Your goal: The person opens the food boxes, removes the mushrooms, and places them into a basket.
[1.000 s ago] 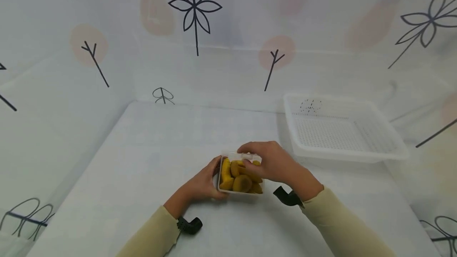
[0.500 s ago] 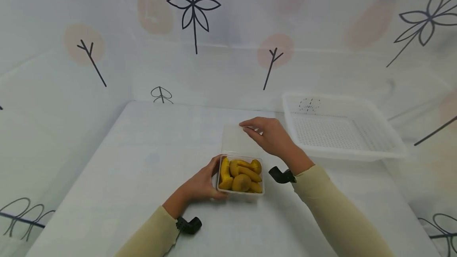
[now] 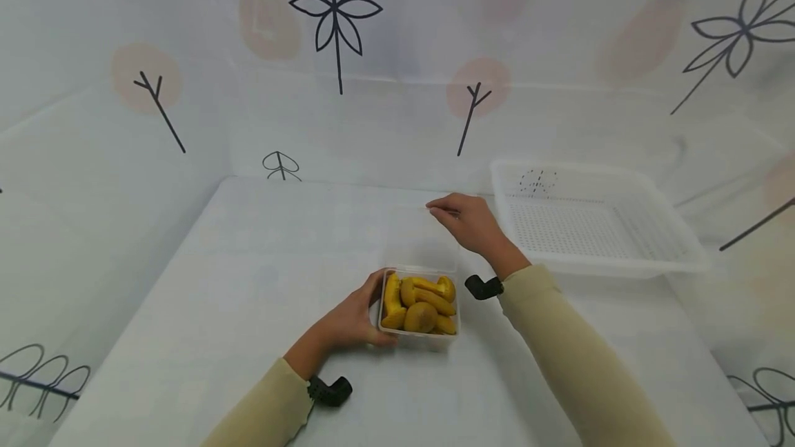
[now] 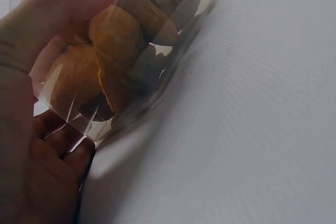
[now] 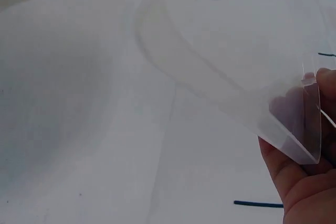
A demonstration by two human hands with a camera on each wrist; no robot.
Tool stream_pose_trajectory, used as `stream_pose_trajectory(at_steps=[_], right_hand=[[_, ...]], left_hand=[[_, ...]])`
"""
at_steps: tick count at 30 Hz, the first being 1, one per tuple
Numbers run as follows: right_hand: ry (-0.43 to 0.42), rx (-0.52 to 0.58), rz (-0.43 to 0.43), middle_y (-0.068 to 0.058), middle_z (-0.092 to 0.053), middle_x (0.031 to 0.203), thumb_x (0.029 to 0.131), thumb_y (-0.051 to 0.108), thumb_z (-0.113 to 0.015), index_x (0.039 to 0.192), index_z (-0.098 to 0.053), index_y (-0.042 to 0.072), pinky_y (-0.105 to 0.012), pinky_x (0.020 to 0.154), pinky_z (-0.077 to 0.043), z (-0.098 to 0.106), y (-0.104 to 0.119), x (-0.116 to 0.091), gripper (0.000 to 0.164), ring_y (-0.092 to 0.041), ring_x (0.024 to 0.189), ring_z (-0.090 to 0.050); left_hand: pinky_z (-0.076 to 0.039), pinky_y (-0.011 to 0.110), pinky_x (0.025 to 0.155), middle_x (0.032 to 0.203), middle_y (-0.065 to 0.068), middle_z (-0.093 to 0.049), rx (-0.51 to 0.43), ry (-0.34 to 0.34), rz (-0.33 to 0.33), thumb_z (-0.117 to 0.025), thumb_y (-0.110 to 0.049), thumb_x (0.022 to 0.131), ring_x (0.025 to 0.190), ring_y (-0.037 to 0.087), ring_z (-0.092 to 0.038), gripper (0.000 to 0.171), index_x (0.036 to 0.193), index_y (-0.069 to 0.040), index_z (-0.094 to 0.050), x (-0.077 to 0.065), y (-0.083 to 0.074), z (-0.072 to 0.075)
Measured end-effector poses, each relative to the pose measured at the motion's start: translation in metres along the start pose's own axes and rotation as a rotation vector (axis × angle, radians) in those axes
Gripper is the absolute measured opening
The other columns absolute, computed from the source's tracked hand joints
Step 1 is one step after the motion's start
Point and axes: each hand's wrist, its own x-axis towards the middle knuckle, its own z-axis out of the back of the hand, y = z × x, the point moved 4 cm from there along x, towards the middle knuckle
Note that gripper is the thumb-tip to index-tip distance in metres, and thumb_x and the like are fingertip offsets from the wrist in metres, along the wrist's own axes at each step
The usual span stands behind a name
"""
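- The left hand (image 3: 350,319) grips the left side of a small clear box (image 3: 425,342). The thumb is on the near side and the fingers reach round to the far side. This probably keeps the box from sliding.
- The box sits on the white table (image 3: 248,281), in front of the person, where both hands can get to it.
- Yellow mushrooms (image 3: 420,317) fill the box, lying close together. The walls seem to stop them rolling away.
- The right hand (image 3: 468,223) pinches the clear lid (image 5: 220,40) near a corner. In the right wrist view, some fingers show through the plastic. A pinch at the edge likely gives an easy hold on something so thin.
- The lid is up and off the top of the box, so the mushrooms show. It looks joined along the box's far edge, but the clear plastic is too faint to be sure.
- A white basket (image 3: 621,271) with little holes sits farther back, on the right, apart from the box.
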Motion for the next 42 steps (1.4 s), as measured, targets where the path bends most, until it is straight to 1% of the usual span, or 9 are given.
stream_pose_trajectory(at_steps=[7,15,19,22,24,26,28,33,42], right_hand=[[0.093,0.025,-0.082,-0.008,-0.064,0.128,0.100,0.033,-0.052,0.128,-0.063,0.013,-0.046,0.095,-0.054,-0.011,-0.012,0.002,0.036,-0.027,0.115,-0.062],[0.063,-0.036,-0.052,-0.008,-0.054,0.141,0.099,0.039,-0.053,0.141,-0.051,0.019,-0.051,0.100,-0.048,0.001,-0.006,-0.001,0.047,-0.031,0.122,-0.055],[-0.133,-0.096,0.031,-0.009,-0.050,0.142,0.096,0.031,-0.059,0.134,-0.057,0.016,-0.052,0.102,-0.046,0.012,0.003,-0.015,0.041,-0.032,0.128,-0.050],[-0.359,-0.109,0.169,-0.010,-0.065,0.115,0.091,0.016,-0.064,0.112,-0.069,0.009,-0.046,0.087,-0.054,0.022,0.017,-0.036,0.023,-0.026,0.107,-0.060],[-0.416,-0.109,0.266,-0.007,-0.068,0.093,0.087,0.009,-0.066,0.100,-0.073,0.006,-0.037,0.072,-0.056,0.023,0.026,-0.049,0.015,-0.019,0.086,-0.062],[-0.356,-0.097,0.329,-0.003,-0.068,0.082,0.085,0.006,-0.068,0.095,-0.074,0.007,-0.030,0.063,-0.054,0.018,0.035,-0.059,0.012,-0.012,0.073,-0.059],[-0.206,-0.093,0.349,0.002,-0.068,0.081,0.085,0.008,-0.069,0.096,-0.074,0.009,-0.025,0.060,-0.053,0.008,0.043,-0.065,0.012,-0.007,0.071,-0.058],[0.128,-0.155,0.268,0.007,-0.070,0.090,0.088,0.021,-0.071,0.101,-0.074,0.015,-0.024,0.067,-0.052,-0.014,0.051,-0.072,0.014,-0.008,0.079,-0.061],[0.191,-0.144,0.213,0.008,-0.070,0.090,0.089,0.024,-0.070,0.101,-0.074,0.015,-0.023,0.068,-0.051,-0.023,0.052,-0.082,0.015,-0.008,0.078,-0.060]], left_hand=[[-0.028,0.045,0.119,0.155,-0.008,-0.029,-0.001,0.007,0.005,-0.088,-0.038,0.066,0.145,0.016,-0.030,0.113,0.150,-0.035,-0.013,-0.001,0.001,-0.001],[-0.028,0.042,0.119,0.155,-0.009,-0.030,0.029,-0.039,0.005,-0.089,-0.037,0.066,0.145,0.013,-0.031,0.114,0.151,-0.033,-0.014,0.005,0.002,0.010],[-0.028,0.042,0.120,0.157,-0.009,-0.028,0.057,-0.036,0.014,-0.088,-0.039,0.066,0.145,0.013,-0.029,0.116,0.154,-0.032,-0.012,0.007,0.004,0.011],[-0.027,0.045,0.120,0.160,-0.008,-0.025,0.096,-0.028,0.050,-0.087,-0.044,0.066,0.146,0.013,-0.026,0.121,0.156,-0.030,-0.006,0.006,0.005,0.010],[-0.027,0.046,0.119,0.160,-0.008,-0.023,0.120,-0.029,0.077,-0.086,-0.048,0.066,0.147,0.013,-0.025,0.124,0.157,-0.030,-0.004,0.004,0.006,0.009],[-0.027,0.047,0.119,0.160,-0.007,-0.023,0.133,-0.029,0.098,-0.086,-0.050,0.065,0.147,0.014,-0.024,0.125,0.157,-0.032,-0.002,0.002,0.006,0.009],[-0.028,0.046,0.119,0.160,-0.007,-0.023,0.139,-0.031,0.099,-0.086,-0.051,0.065,0.147,0.014,-0.025,0.125,0.156,-0.035,-0.002,0.000,0.005,0.009],[-0.029,0.047,0.119,0.160,-0.008,-0.025,0.146,-0.035,0.075,-0.085,-0.050,0.066,0.146,0.014,-0.027,0.123,0.156,-0.033,-0.003,-0.001,0.004,0.009],[-0.028,0.048,0.119,0.159,-0.009,-0.026,0.137,-0.022,0.118,-0.083,-0.056,0.065,0.147,0.015,-0.026,0.119,0.152,-0.045,-0.002,-0.010,0.007,0.009]])
